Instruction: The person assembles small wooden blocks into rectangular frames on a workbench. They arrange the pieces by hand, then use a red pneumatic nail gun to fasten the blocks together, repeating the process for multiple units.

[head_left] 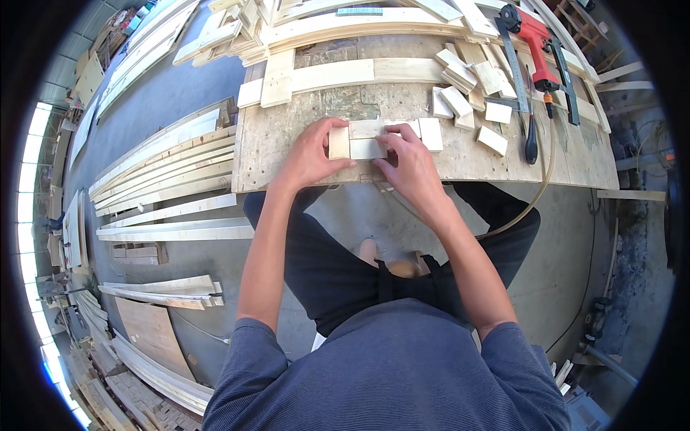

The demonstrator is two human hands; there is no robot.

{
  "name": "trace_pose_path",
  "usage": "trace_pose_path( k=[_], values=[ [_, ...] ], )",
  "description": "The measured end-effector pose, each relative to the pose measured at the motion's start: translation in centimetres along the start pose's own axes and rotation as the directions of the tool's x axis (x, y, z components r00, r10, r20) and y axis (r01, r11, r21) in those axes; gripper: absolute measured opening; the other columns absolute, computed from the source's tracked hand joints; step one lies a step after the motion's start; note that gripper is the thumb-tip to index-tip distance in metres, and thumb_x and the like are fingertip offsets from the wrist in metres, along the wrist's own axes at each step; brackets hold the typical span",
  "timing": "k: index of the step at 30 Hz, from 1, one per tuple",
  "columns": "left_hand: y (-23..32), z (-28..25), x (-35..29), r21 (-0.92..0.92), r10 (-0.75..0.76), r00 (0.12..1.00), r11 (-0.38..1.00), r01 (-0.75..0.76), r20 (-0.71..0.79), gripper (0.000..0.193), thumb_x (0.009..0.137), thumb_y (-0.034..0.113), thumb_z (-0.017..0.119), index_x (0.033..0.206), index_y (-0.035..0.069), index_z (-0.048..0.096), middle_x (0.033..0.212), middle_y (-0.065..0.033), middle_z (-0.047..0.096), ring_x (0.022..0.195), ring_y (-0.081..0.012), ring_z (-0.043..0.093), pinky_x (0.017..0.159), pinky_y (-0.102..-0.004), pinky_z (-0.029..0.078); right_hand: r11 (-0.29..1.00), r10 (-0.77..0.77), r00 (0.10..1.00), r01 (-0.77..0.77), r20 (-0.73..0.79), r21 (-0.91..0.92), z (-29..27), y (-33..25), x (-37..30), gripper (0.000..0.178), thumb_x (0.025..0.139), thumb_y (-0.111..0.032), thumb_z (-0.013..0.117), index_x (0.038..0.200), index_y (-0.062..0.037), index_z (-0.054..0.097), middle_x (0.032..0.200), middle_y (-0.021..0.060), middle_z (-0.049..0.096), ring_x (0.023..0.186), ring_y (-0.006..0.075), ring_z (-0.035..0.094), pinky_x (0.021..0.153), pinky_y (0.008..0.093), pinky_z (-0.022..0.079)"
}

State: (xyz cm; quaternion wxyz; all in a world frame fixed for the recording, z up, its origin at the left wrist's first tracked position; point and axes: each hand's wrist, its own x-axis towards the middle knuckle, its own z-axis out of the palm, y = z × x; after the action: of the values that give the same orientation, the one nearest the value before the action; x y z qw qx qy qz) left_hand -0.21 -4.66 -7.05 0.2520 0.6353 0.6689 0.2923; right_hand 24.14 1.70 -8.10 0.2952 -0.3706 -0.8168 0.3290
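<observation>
Near the front edge of the plywood workbench (287, 154), small wood blocks lie together between my hands. My left hand (310, 156) curls its fingers and thumb around the ends of an upright yellowish wood block (338, 144). Against that block's right side lie two flat wood blocks, a tan one (366, 129) behind and a paler one (365, 149) in front. My right hand (411, 161) is bent round their right end, fingertips and thumb pressing the paler block. Just past its knuckles sits a white wood block (431, 134). My right fingers partly hide another piece behind them.
Several loose wood blocks (458, 100) lie at the back right. Beside them are a red nail gun (533, 43) with an air hose (548, 154), a metal square (510, 61) and a black-handled screwdriver (531, 147). Long boards (323, 74) cross the bench; stacked planks (169, 169) stand left.
</observation>
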Motion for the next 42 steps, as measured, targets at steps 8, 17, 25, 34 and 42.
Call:
trace_pose_path(
  k=[8,17,25,34,42],
  values=[
    [0.1,-0.4,0.4,-0.074,0.036,0.999,0.997,-0.034,0.024,0.084,0.071,0.018,0.102,0.147,0.013,0.067,0.143,-0.0084,0.07,0.105,-0.0248,0.069,0.089,-0.038,0.059,1.0,0.007,0.999,-0.008,0.053,0.024,-0.3,0.1,0.3,0.033,0.089,-0.006,0.086,0.12,0.0016,0.076,0.134,0.0187,0.07,0.099,0.0372,0.077,0.092,0.0463,0.062],
    [-1.8,-1.9,1.4,-0.076,0.15,0.963,0.988,-0.136,0.225,0.08,0.077,0.016,0.098,0.15,0.017,0.067,0.159,-0.0053,0.063,0.128,-0.0255,0.068,0.104,-0.0365,0.06,0.952,-0.278,0.961,0.275,0.0,-0.132,-0.3,0.2,-1.2,0.024,0.09,-0.003,0.083,0.113,-0.0023,0.075,0.12,0.0114,0.072,0.096,0.0359,0.074,0.086,0.0461,0.061],
    [-0.4,-2.2,1.3,-0.068,0.018,0.976,0.998,-0.003,0.218,0.081,0.077,0.012,0.095,0.153,0.019,0.066,0.136,-0.001,0.07,0.091,-0.0182,0.057,0.087,-0.0335,0.055,0.998,-0.049,0.985,0.053,0.163,-0.017,-3.2,-0.2,-2.6,0.028,0.089,0.002,0.084,0.115,-0.0037,0.075,0.117,0.0097,0.071,0.088,0.0267,0.074,0.083,0.0404,0.06],
    [0.5,-2.5,-1.5,0.005,0.018,0.987,1.0,-0.019,0.162,0.063,0.076,0.012,0.097,0.134,0.009,0.071,0.126,-0.0027,0.068,0.099,-0.0202,0.065,0.093,-0.0353,0.056,0.999,-0.028,0.985,0.034,0.172,-0.03,-4.2,-0.5,-3.0,0.031,0.087,0.003,0.084,0.115,-0.0031,0.075,0.117,0.0104,0.07,0.092,0.0287,0.074,0.084,0.0412,0.06],
    [1.6,-0.6,-2.0,-0.096,0.027,0.992,0.995,-0.016,0.122,0.061,0.075,0.01,0.098,0.132,0.011,0.074,0.15,-0.0043,0.061,0.106,-0.0214,0.068,0.1,-0.0366,0.059,0.999,-0.052,0.982,0.052,0.183,0.004,-5.5,0.0,-3.6,0.031,0.087,0.004,0.084,0.116,-0.0031,0.076,0.119,0.0112,0.071,0.105,0.0323,0.073,0.09,0.0417,0.062]
  ],
)
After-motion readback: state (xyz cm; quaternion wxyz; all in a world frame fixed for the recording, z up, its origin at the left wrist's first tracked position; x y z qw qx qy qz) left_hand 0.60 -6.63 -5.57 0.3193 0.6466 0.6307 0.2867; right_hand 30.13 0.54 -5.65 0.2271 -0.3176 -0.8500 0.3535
